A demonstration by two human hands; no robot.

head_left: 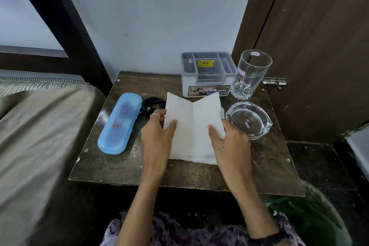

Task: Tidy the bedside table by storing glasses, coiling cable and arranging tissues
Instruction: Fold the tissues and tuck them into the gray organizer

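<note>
A white tissue [192, 126] is held half-folded over the middle of the dark bedside table [123, 168], its two far corners raised. My left hand [157, 136] grips its left edge and my right hand [229, 140] grips its right edge. A closed blue glasses case [117, 124] lies at the left of the table. A coiled black cable [152, 105] sits between the case and the tissue. A grey tissue holder [207, 74] stands at the back, its slots open to view.
A tall drinking glass [251, 74] stands at the back right, and a round glass ashtray [249, 120] lies right beside my right hand. A bed [40, 136] borders the table on the left. A brown door [319, 46] rises on the right.
</note>
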